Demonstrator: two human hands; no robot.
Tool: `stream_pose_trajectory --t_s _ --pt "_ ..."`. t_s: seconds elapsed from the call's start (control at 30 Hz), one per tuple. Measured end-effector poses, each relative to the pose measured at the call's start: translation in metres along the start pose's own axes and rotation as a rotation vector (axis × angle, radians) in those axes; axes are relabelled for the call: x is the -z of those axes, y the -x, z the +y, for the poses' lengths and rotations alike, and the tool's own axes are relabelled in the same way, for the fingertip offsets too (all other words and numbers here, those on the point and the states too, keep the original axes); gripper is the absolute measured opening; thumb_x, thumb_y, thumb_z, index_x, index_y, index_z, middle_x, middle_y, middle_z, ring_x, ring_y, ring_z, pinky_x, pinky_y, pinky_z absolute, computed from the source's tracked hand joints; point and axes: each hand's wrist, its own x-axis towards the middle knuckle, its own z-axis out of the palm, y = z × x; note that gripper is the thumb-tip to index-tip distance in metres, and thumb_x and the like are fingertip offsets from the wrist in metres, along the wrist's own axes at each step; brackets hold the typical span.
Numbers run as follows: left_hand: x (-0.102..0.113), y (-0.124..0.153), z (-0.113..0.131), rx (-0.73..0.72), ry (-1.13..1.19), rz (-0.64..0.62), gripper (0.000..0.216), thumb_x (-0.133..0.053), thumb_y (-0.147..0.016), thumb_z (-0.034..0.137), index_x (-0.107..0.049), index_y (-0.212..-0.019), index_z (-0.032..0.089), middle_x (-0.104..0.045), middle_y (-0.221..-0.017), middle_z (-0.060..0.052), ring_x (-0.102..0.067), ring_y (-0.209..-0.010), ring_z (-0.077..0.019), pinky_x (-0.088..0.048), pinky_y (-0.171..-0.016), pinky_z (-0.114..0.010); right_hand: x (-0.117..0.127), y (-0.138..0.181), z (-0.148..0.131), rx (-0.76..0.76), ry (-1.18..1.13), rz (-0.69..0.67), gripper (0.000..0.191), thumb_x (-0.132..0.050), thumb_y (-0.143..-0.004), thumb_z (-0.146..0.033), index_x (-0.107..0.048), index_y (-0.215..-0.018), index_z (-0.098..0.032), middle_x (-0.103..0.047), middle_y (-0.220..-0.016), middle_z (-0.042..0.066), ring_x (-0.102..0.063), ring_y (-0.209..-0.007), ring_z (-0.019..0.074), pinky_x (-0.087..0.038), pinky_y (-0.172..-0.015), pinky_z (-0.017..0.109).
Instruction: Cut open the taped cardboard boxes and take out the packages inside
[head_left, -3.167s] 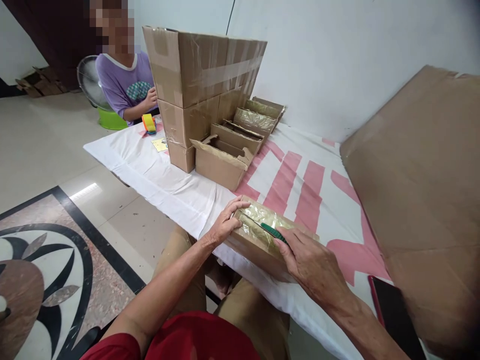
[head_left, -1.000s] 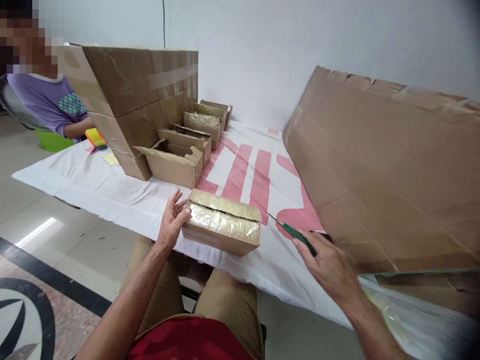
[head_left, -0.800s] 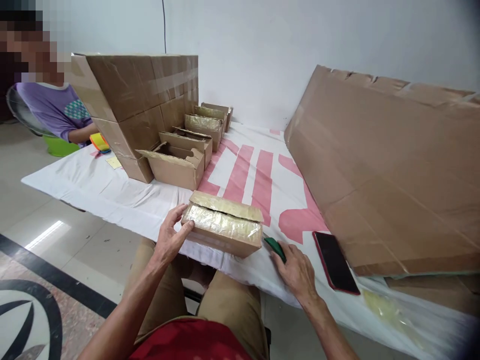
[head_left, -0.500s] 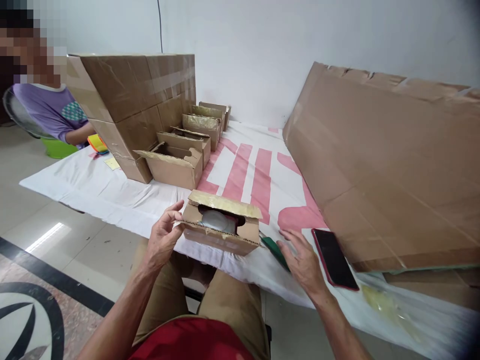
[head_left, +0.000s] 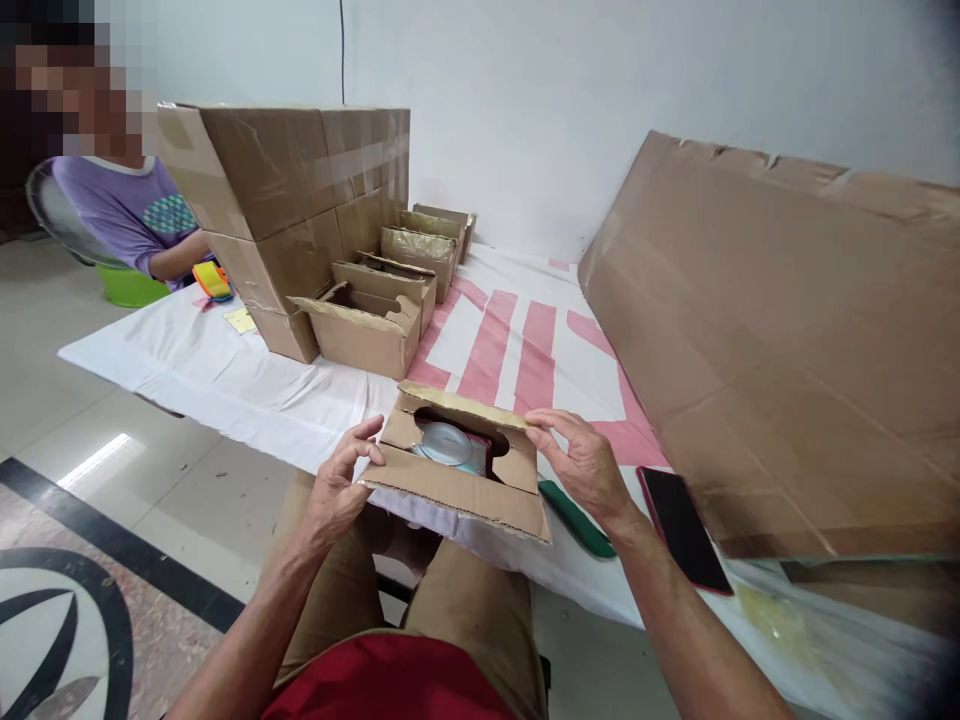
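The right hand pinches the far flap of an open brown cardboard box; the left hand, its near flap's left corner. The box, a clear round object inside, rests on pink-and-white cloth. Right of the box lie a slim green handle and a red-edged black phone.

No legible text, no readable numbers

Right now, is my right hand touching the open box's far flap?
Touching. The head view shows your right hand with its thumb and fingertips at the right end of the far flap, overlapping its edge with no gap.
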Motion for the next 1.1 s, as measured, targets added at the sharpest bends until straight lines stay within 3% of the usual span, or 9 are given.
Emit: stream_pose_trajectory --t_s 0.17,0.27,0.4,0.57,0.7,0.77,0.87,0.97,1.1 --pt "-0.003 0.000 0.003 0.005 0.029 0.010 0.032 -0.078 -0.083 0.050 -0.065 -0.080 0.021 -0.058 -0.148 -0.017 -0.051 -0.142 -0.0377 -0.041 -0.116 -0.051 0.003 -0.027 0.001 -0.107 0.127 0.050 0.037 -0.045 -0.100 -0.046 -0.074 -0.102 -0.023 -0.080 -0.101 0.009 -0.073 -0.094 0.0265 -0.052 -0.088 0.039" --pt "-0.003 0.001 0.004 0.011 0.024 -0.001 0.030 -0.077 -0.083 0.047 -0.064 -0.080 0.021 -0.057 -0.149 -0.017 -0.051 -0.142 -0.0375 -0.043 -0.115 -0.051 0.000 -0.048 0.010 -0.203 0.194 -0.032 0.040 -0.041 -0.100 -0.045 -0.074 -0.106 -0.023 -0.079 -0.094 0.007 -0.072 -0.085 0.0237 -0.051 -0.077 0.034" --pt "-0.003 0.005 0.001 0.012 0.005 -0.005 0.028 -0.076 -0.084 0.046 -0.064 -0.080 0.021 -0.057 -0.149 -0.017 -0.053 -0.141 -0.0368 -0.041 -0.116 -0.052 -0.009 -0.066 0.028 -0.228 0.222 -0.166 0.033 -0.046 -0.096 -0.040 -0.074 -0.098 -0.023 -0.078 -0.086 0.003 -0.071 -0.079 0.0207 -0.050 -0.069 0.030" --pt "-0.003 0.006 -0.005 -0.007 0.018 -0.007 0.029 -0.073 -0.086 0.049 -0.064 -0.082 0.021 -0.057 -0.148 -0.017 -0.052 -0.141 -0.0361 -0.042 -0.115 -0.050 -0.016 -0.065 0.027 -0.240 0.345 -0.122 0.037 -0.054 -0.092 -0.037 -0.070 -0.120 -0.019 -0.076 -0.109 0.013 -0.069 -0.094 0.0279 -0.049 -0.080 0.038" --pt "-0.004 0.006 -0.006 -0.009 0.028 0.005 0.029 -0.073 -0.087 0.049 -0.064 -0.082 0.021 -0.058 -0.147 -0.016 -0.052 -0.141 -0.0353 -0.042 -0.115 -0.049 -0.011 -0.058 -0.005 -0.061 0.473 -0.078 0.028 -0.052 -0.092 -0.024 -0.071 -0.111 -0.017 -0.074 -0.107 0.016 -0.066 -0.102 0.0319 -0.045 -0.090 0.044" --pt "-0.005 0.006 -0.006 -0.011 0.038 0.010 0.028 -0.073 -0.087 0.047 -0.065 -0.082 0.021 -0.058 -0.147 -0.016 -0.052 -0.140 -0.0351 -0.042 -0.114 -0.049 -0.009 -0.055 -0.026 0.057 0.448 -0.160 0.025 -0.049 -0.095 -0.022 -0.072 -0.103 -0.019 -0.075 -0.101 0.012 -0.067 -0.097 0.0288 -0.045 -0.090 0.041" --pt "-0.005 0.005 -0.004 -0.018 0.045 0.004 0.026 -0.074 -0.086 0.044 -0.064 -0.082 0.021 -0.058 -0.146 -0.016 -0.053 -0.140 -0.0345 -0.042 -0.114 -0.048 -0.010 -0.054 -0.053 0.158 0.321 -0.398 0.027 -0.046 -0.099 -0.023 -0.072 -0.102 -0.023 -0.076 -0.106 0.007 -0.067 -0.100 0.0248 -0.046 -0.089 0.036" --pt "-0.005 0.005 -0.002 -0.005 0.036 -0.002 0.024 -0.074 -0.086 0.042 -0.063 -0.081 0.021 -0.058 -0.147 -0.016 -0.054 -0.139 -0.0338 -0.042 -0.114 -0.048 -0.019 -0.057 -0.068 0.181 0.280 -0.652 0.027 -0.053 -0.096 -0.026 -0.070 -0.117 -0.025 -0.073 -0.121 0.007 -0.066 -0.112 0.0270 -0.047 -0.093 0.038" --pt "-0.006 0.006 -0.002 -0.001 0.029 0.008 0.026 -0.075 -0.085 0.043 -0.062 -0.080 0.021 -0.059 -0.146 -0.015 -0.055 -0.137 -0.0337 -0.044 -0.112 -0.047 -0.039 -0.063 -0.069 0.149 0.379 -0.925 0.059 -0.066 -0.088 -0.031 -0.055 -0.144 -0.017 -0.064 -0.137 0.016 -0.060 -0.126 0.0353 -0.046 -0.103 0.044"
